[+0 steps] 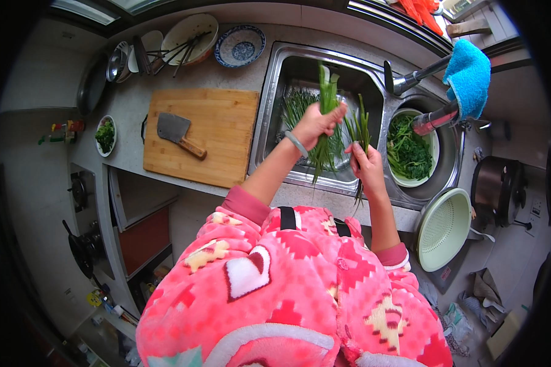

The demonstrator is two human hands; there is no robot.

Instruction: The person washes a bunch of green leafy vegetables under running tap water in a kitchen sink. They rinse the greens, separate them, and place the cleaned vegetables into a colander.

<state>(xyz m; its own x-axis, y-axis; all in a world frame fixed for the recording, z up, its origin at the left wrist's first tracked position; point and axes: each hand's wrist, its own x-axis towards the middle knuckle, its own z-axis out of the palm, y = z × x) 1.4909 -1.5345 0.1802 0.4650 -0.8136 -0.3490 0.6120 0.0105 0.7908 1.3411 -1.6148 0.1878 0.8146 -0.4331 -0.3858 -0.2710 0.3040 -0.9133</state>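
Note:
My left hand (pixel 313 126), with a pale bangle at the wrist, grips a thick bunch of long green stalks (pixel 328 94) over the sink. They look like garlic chives or scallions, with paler ends pointing away from me. In my right hand (pixel 370 170) is a thinner bunch of similar stalks (pixel 360 128), pinched near the sink's front edge. Below both hands lies the rectangular basin of a stainless steel sink (pixel 267 98). More thin green stalks (pixel 297 106) rest inside it, partly hidden behind my left hand.
Left of the sink, a cleaver (pixel 174 128) lies on a wooden cutting board (pixel 225 133). Leafy greens (pixel 408 153) fill a bowl in the round basin, under a faucet draped with a blue cloth (pixel 468 75). A colander (pixel 445 229) leans at the counter's right edge. Dishes (pixel 241 46) stand behind.

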